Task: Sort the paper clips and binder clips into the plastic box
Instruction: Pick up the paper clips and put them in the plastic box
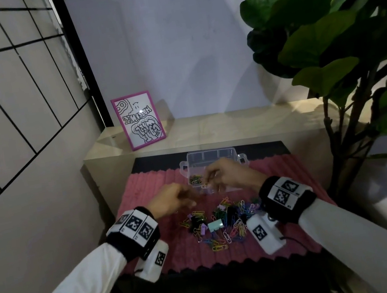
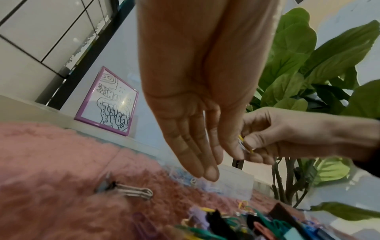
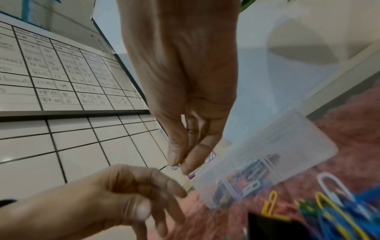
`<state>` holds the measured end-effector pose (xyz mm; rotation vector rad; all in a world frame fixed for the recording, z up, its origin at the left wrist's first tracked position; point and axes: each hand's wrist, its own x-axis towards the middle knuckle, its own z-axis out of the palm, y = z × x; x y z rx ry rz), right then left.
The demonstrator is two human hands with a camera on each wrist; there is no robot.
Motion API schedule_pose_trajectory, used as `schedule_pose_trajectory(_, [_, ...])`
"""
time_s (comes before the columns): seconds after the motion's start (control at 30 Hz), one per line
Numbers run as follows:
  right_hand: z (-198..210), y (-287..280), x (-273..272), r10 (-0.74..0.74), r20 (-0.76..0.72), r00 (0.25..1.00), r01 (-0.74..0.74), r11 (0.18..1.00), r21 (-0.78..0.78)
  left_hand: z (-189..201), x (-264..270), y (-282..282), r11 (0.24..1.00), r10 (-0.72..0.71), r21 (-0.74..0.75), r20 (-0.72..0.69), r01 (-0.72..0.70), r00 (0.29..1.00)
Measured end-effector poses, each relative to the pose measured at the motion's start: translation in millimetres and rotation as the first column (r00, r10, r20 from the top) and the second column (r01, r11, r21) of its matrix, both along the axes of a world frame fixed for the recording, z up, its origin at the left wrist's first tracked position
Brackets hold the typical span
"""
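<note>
1. Right hand (image 1: 228,175) pinches a few paper clips (image 2: 244,143) over the plastic box (image 1: 212,162)
2. Left hand (image 1: 170,199) hovers relaxed, holding nothing
3. Mixed clip pile (image 1: 222,221) lies on one pink mat (image 1: 293,237) on the bench
4. Behind: one framed drawing (image 1: 138,119), one plant (image 1: 339,43)

Bare pink mat (image 1: 144,193) lies open left of the clip pile (image 1: 222,221); plastic box (image 1: 212,161) blocks behind; plant (image 1: 340,48) crowds the right.

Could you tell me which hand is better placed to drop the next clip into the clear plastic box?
The right hand: it pinches small paper clips above the clear plastic box, while the left hand, fingers straight, holds nothing.
</note>
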<state>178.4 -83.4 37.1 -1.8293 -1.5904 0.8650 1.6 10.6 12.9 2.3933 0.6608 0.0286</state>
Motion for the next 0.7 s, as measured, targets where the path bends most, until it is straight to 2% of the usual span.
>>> schedule_pose_trajectory(0.1, [4, 16, 12, -0.134, 0.000, 0.991, 0.133, 0.985, 0.105, 0, 0, -2, 0.991, -0.047, 0.126, -0.006, 0.047, 0.999])
schedule_pose_trajectory(0.17, [6, 27, 15, -0.203, 0.013, 0.979, 0.198, 0.965, 0.171, -4, 0, -7, 0.984, -0.082, 0.155, -0.012, 0.083, 0.997])
schedule_pose_trajectory(0.27, [5, 37, 14, -0.218, 0.131, 0.967, 0.194, 0.966, 0.170, -12, 3, -17, 0.978, -0.130, 0.154, -0.065, 0.139, 0.989])
schedule_pose_trajectory(0.37, [4, 31, 9, -0.136, 0.375, 0.917, 0.085, 0.985, 0.150, -17, 2, -22, 0.964, -0.171, 0.181, -0.152, 0.197, 0.974])
schedule_pose_trajectory(0.47, [5, 13, 2, -0.060, 0.432, 0.900, -0.038, 0.976, 0.215, -18, -2, -20, 0.967, -0.168, 0.163, -0.173, 0.196, 0.971])
schedule_pose_trajectory(0.53, [4, 0, 0, 0.100, 0.486, 0.868, -0.176, 0.978, 0.113, -18, -2, -16, 0.971, -0.161, 0.149, -0.172, 0.187, 0.972])
schedule_pose_trajectory(0.6, [-3, -11, 1, 0.238, 0.553, 0.799, -0.248, 0.967, -0.058, -16, 0, -12, 0.978, -0.160, 0.103, -0.183, 0.181, 0.970])
schedule_pose_trajectory(0.7, [-20, -18, 4, 0.294, 0.643, 0.707, -0.290, 0.950, -0.116, -11, 1, -7, 0.990, -0.139, -0.029, -0.212, 0.136, 0.967])
